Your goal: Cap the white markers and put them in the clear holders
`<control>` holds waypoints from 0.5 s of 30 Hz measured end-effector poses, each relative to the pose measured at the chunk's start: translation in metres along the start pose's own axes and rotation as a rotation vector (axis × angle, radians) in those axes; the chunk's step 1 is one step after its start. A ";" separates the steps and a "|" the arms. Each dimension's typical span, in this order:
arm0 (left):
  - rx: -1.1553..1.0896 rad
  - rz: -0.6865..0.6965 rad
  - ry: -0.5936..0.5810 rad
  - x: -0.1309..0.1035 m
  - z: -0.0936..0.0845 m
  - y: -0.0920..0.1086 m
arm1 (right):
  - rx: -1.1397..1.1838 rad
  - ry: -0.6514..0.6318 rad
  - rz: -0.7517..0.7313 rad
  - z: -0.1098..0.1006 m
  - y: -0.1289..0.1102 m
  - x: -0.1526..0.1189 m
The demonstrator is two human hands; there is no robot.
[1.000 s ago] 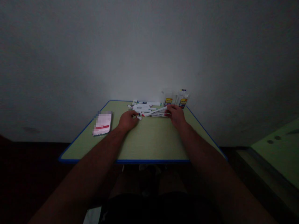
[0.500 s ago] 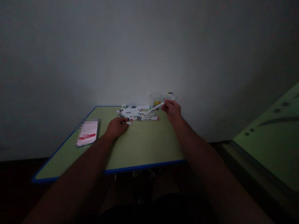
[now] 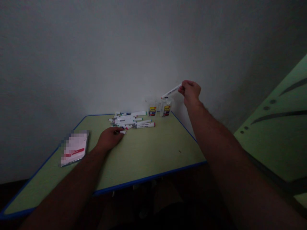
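My right hand (image 3: 192,91) is raised above the far right of the table, its fingers closed on one end of a white marker (image 3: 171,90). That marker slants down to the left, its reddish tip over the right one of two clear plastic boxes (image 3: 166,110). My left hand (image 3: 109,138) rests on the table with its fingers curled round another white marker, whose short white end (image 3: 123,132) sticks out at the fingertips. Just beyond it lies a loose pile of several white markers (image 3: 126,119) with coloured ends. One marker with a red end (image 3: 146,125) lies at the pile's right.
The second clear box (image 3: 153,110), with a yellow label, stands by the wall. A pinkish-white booklet or pack (image 3: 75,148) lies on the left of the pale green table (image 3: 153,150), which has a blue edge. A green panel (image 3: 283,127) stands at the right.
My right hand has lifted its marker from beside the pile up and to the right, over the boxes. My left hand stays by the pile. The view has shifted, showing both boxes more fully.
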State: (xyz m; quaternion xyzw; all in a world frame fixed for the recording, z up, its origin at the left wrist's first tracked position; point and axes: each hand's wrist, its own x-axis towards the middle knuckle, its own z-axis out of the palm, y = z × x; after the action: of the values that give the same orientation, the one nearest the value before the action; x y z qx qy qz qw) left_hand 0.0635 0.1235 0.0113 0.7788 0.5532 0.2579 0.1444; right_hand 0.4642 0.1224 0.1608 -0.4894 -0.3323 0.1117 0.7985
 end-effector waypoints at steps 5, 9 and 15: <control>0.027 -0.007 -0.016 0.001 0.000 -0.001 | -0.097 0.032 -0.054 0.004 -0.001 0.017; 0.035 -0.016 -0.023 0.001 0.000 0.000 | -0.188 0.064 -0.066 0.010 0.002 0.019; 0.047 -0.026 -0.042 0.001 0.001 0.000 | -0.413 0.031 -0.122 0.020 0.022 0.030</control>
State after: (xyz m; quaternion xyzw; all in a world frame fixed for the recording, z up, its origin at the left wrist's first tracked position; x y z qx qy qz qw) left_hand 0.0641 0.1247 0.0107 0.7800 0.5660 0.2266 0.1412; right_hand 0.4772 0.1618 0.1606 -0.6234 -0.3649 -0.0148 0.6914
